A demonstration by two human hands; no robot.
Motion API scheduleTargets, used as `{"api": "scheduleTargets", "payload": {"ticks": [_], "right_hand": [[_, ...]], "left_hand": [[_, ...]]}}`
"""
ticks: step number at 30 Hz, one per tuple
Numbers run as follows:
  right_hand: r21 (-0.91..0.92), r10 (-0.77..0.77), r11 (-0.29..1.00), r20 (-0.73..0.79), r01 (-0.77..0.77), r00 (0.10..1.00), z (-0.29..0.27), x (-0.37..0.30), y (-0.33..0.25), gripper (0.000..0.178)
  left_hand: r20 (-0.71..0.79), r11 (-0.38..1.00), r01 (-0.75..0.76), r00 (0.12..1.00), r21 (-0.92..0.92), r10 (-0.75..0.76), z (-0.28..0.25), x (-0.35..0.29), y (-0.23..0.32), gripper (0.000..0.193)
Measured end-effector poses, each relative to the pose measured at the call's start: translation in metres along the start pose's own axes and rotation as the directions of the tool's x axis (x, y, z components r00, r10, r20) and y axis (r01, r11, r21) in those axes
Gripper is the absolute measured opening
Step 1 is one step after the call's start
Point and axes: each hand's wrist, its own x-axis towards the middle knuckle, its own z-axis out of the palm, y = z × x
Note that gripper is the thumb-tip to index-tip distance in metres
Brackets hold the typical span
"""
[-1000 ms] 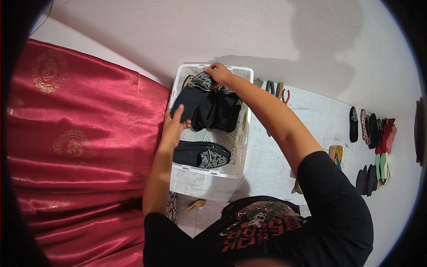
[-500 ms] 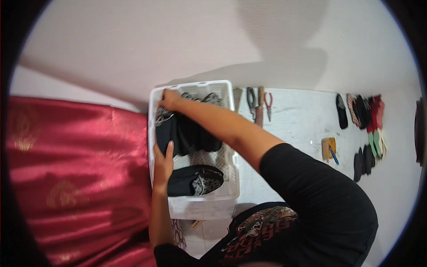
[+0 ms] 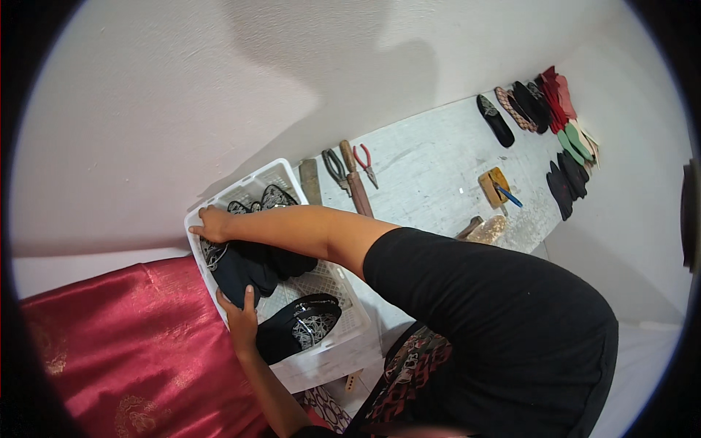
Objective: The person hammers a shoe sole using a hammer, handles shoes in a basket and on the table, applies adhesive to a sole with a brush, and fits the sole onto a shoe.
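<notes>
A white plastic basket [image 3: 343, 325] sits on the floor between a red cloth and a white board. Inside it a row of black slippers [image 3: 252, 266] stands on edge, and one black slipper with a patterned insole [image 3: 303, 326] lies flat nearer me. My left hand [image 3: 239, 315] presses against the near end of the row. My right hand [image 3: 212, 225] reaches across and grips the far end at the basket's corner. Both hands squeeze the row between them.
A red satin cloth [image 3: 131, 358] covers the floor to the left. On the white board [image 3: 438, 171] lie pliers [image 3: 365, 162], a wooden-handled tool [image 3: 355, 186] and a small wooden block [image 3: 494, 184]. Soles and slippers [image 3: 544, 109] line its far right end. A white wall rises behind.
My head has swung right and the view tilted. My right hand has slid along the slipper row to the basket's far corner; my left hand stays on the near end.
</notes>
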Motion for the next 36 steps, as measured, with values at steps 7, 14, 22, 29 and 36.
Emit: {"api": "scheduleTargets", "payload": {"ticks": [7,14,22,29,36], "right_hand": [[0.113,-0.303,0.937,-0.205,0.33,0.931,-0.076,-0.086,-0.032,0.056],[0.118,-0.344,0.906,-0.354,0.407,0.869,-0.204,-0.279,-0.033,0.039],[0.233,-0.134,0.928,-0.52,0.291,0.843,-0.295,-0.515,-0.024,0.026],[0.189,0.069,0.977,-0.731,0.104,0.679,-0.33,-0.663,0.027,0.021],[0.426,0.313,0.898,-0.797,0.113,0.517,-0.363,-0.757,0.098,0.015]], "left_hand": [[-0.09,0.986,-0.062,0.993,0.153,0.076,-0.004,-0.014,0.035,0.103],[-0.181,0.904,-0.336,0.903,0.265,0.389,0.004,-0.07,0.117,0.088],[-0.003,0.734,-0.677,0.736,-0.055,0.677,0.089,-0.176,0.217,0.052],[0.299,0.614,-0.711,0.537,-0.343,0.789,0.211,-0.254,0.242,0.017],[0.468,0.615,-0.622,0.41,-0.485,0.783,0.314,-0.322,0.299,0.018]]}}
